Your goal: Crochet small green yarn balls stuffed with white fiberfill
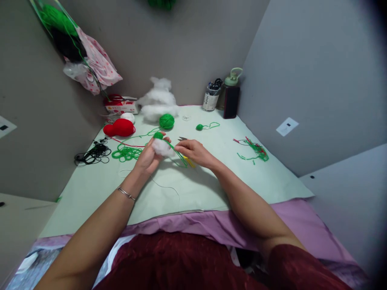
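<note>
My left hand (pixel 147 158) is closed around a small green crocheted piece (pixel 158 135) and a tuft of white stuffing (pixel 162 148), palm turned up. Green yarn strands (pixel 169 143) run from the piece to my right hand (pixel 196 153), whose thumb and fingers pinch them. Below that hand lie scissors, their yellow handles (pixel 189 161) partly covered and the dark blades showing beyond the fingers. Just past my left hand sits a ball of green yarn (pixel 167 121). Loose green yarn (pixel 126 153) is coiled to the left of my left hand.
White stuffing (pixel 159 100) is heaped against the back wall. Red yarn (pixel 121 128) and tangled black yarn (pixel 95 154) lie left. A small green piece (pixel 199 127) and yarn scraps (pixel 256 151) lie right. A pen cup (pixel 211 98), bottle (pixel 232 78) and phone (pixel 231 102) stand at the back.
</note>
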A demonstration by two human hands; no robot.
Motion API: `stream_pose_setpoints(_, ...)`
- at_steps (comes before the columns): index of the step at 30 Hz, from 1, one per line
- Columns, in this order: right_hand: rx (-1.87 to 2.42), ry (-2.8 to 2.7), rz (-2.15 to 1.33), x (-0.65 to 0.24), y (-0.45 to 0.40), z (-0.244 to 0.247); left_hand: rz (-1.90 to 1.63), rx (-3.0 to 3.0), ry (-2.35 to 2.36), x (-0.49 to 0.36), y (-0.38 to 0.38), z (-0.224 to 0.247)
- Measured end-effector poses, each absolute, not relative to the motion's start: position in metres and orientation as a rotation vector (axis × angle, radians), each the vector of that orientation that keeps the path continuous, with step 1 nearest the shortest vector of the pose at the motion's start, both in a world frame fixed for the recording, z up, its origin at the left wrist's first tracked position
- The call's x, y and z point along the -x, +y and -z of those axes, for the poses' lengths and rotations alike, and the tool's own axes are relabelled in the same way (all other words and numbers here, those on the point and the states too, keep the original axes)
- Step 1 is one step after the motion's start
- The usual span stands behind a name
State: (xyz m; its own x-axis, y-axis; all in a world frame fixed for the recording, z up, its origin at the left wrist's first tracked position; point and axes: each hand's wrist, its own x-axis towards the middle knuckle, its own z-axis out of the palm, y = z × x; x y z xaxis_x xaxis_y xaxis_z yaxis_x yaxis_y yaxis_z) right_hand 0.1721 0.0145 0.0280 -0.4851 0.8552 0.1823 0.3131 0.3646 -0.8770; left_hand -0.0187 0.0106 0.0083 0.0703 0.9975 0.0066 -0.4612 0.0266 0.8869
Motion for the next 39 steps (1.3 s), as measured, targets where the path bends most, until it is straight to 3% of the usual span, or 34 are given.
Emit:
stream_pose_setpoints(8, 0.944, -1.745, -0.929, -0.17, 0.015, -0.029, -1.38, -0.851, 0.838, 0.014, 0.009, -0.004)
stream_pose_setpoints(14, 1.05, -1.912, -0.994, -0.162, 0.019, -0.015, -1.338, -0.861, 0.801, 0.012, 0.005, -0.008)
stream_pose_setpoints(22, 1.005, -1.732, -1.089, -0.176, 0.021, -0.028, -1.278, -0.842, 0.794, 0.017, 0.008, -0.008)
stream_pose_setpoints(29, 0.715, -1.26, -1.436, -0.167, 0.015, -0.037, -1.19, -0.911, 0.807, 0.005, -0.004, -0.011)
stream_pose_setpoints(39, 1.116, -1.876, -0.937, -0.156, 0.014, -0.016, -1.391, -0.978, 0.924, -0.005, -0.005, -0.002)
